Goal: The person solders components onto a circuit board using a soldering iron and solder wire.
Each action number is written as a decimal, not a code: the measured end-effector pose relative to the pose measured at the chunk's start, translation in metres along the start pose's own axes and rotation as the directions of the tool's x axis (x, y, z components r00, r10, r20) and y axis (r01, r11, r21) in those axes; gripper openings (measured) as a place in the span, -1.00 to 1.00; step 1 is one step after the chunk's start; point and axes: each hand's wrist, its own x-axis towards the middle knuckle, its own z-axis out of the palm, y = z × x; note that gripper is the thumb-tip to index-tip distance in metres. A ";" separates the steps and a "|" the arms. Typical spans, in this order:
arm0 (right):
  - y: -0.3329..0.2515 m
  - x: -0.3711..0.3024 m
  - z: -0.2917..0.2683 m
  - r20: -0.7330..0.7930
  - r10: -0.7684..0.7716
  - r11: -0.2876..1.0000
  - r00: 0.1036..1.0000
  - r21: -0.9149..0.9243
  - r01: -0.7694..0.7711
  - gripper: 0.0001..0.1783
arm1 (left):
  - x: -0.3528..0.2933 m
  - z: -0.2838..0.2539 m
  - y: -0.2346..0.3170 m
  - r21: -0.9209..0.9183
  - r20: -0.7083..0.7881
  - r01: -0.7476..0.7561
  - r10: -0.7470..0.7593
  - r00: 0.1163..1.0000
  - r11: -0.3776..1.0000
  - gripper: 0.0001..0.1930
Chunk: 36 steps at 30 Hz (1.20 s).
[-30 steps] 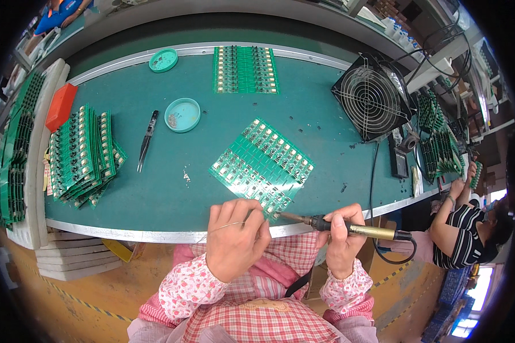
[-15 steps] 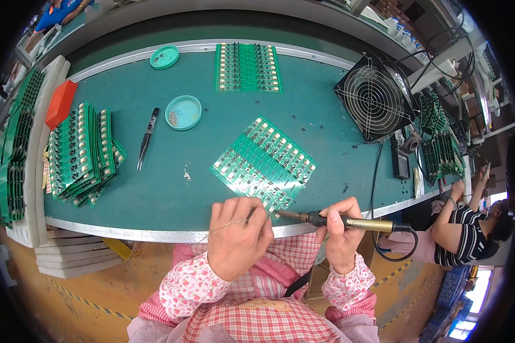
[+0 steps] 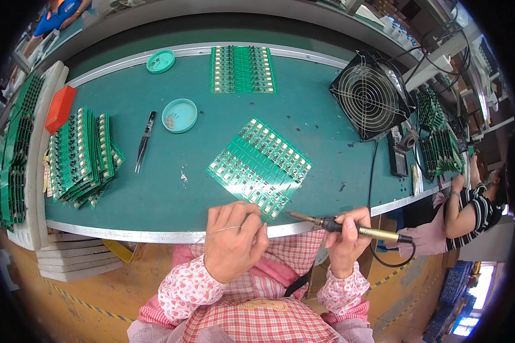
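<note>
A green circuit board panel (image 3: 256, 161) lies turned at an angle, its near corner close to the table's front edge. My left hand (image 3: 233, 243) is closed at that corner, with a thin solder wire (image 3: 228, 228) running across its fingers; the wire's working end is hidden. A soldering iron (image 3: 380, 234) with a gold-coloured handle is gripped pen-like in my right hand (image 3: 348, 243). Its tip points left, just right of the near corner and apart from the board.
A second board panel (image 3: 243, 71) lies at the back. Black tweezers (image 3: 145, 143) and two turquoise dishes (image 3: 179, 129) (image 3: 160, 71) are on the left, near stacked boards (image 3: 80, 160) and a red box (image 3: 60, 108). A black fan (image 3: 367, 100) stands right; beyond it sits a person (image 3: 469, 214).
My right hand has drawn the iron slightly right, and its tip has come away from the board's near corner. My left hand stays almost in place, still with the wire.
</note>
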 end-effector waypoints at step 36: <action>0.014 -0.023 -0.002 0.668 -0.620 0.323 0.412 -0.261 0.910 -0.76 | -0.001 0.010 0.008 0.111 0.032 0.000 -0.003 0.999 0.994 -0.86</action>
